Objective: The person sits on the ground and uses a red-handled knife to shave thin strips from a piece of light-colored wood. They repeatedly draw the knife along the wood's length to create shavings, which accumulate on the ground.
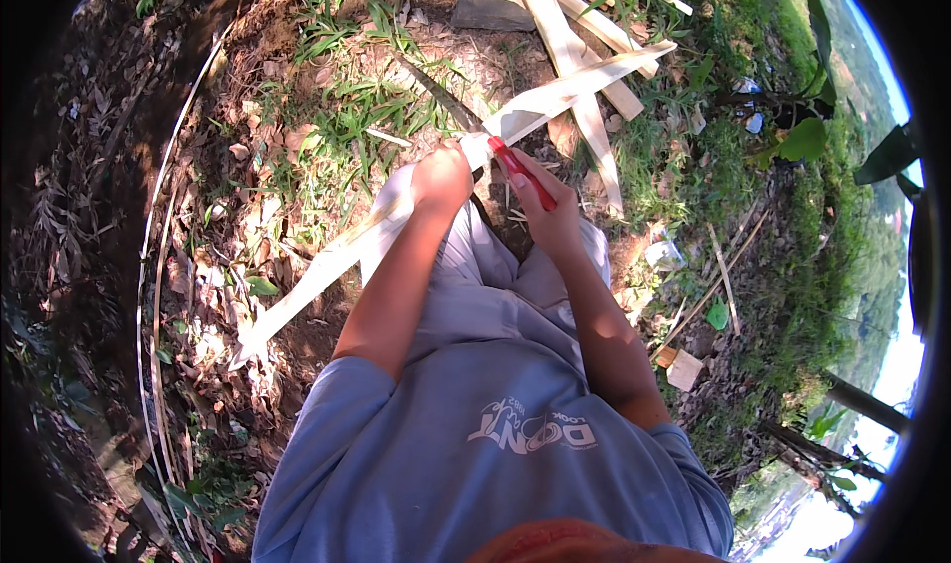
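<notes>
My right hand (550, 211) is closed round the red handle of a long knife (520, 174). Its dark blade (439, 90) points away to the upper left, crossing a long pale wooden strip (560, 96). Around that strip, just left of the handle, my left hand (443, 177) is closed. The strip slants over my left leg, one end low at the left near the leaf litter, the other at the upper right over more strips. Where blade and wood meet is partly hidden by my hands.
Several pale strips (565, 38) lie crossed on the ground ahead, beside a flat grey stone (490, 6). A long thin curved strip (158, 216) runs along the left. At the right lie a small wooden block (685, 370) and thin sticks (725, 278). Grass and dry leaves cover the ground.
</notes>
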`<action>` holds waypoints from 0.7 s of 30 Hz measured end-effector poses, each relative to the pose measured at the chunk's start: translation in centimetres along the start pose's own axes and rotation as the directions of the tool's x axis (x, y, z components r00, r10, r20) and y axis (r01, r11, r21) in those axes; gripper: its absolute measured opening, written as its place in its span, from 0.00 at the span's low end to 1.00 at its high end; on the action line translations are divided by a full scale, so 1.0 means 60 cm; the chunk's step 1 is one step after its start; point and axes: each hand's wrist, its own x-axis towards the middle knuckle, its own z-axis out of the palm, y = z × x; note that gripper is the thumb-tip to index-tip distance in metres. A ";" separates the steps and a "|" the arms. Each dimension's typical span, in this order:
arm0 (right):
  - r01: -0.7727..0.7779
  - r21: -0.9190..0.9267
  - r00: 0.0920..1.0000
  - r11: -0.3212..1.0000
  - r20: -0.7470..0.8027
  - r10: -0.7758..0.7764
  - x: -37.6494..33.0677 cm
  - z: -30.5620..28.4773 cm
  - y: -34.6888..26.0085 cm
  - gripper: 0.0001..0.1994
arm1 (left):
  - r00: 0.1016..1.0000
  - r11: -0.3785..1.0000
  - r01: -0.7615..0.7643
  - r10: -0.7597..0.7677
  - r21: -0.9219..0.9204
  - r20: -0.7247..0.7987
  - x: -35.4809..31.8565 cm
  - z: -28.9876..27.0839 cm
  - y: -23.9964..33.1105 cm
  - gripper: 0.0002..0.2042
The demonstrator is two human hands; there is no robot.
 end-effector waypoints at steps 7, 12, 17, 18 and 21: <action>0.002 -0.132 0.998 0.991 -0.059 -0.010 -0.187 -0.094 -0.004 0.21 | 0.972 0.997 -0.072 0.066 0.021 0.226 0.036 -0.053 -0.009 0.16; -0.175 -0.235 0.983 0.956 0.006 0.182 -0.255 -0.186 -0.110 0.21 | 0.936 0.989 -0.148 0.138 0.004 0.325 0.047 -0.039 -0.015 0.17; -0.200 -0.186 0.980 0.962 -0.023 0.199 -0.242 -0.200 -0.157 0.20 | 0.929 0.966 -0.256 0.257 -0.037 0.267 0.007 -0.031 -0.001 0.16; -0.209 -0.182 0.978 0.961 -0.027 0.208 -0.238 -0.198 -0.156 0.20 | 0.937 0.968 -0.249 0.249 -0.032 0.244 0.004 -0.033 0.001 0.17; -0.222 -0.152 0.975 0.963 -0.032 0.220 -0.222 -0.187 -0.150 0.20 | 0.946 0.947 -0.316 0.309 0.063 0.095 0.000 -0.046 -0.001 0.19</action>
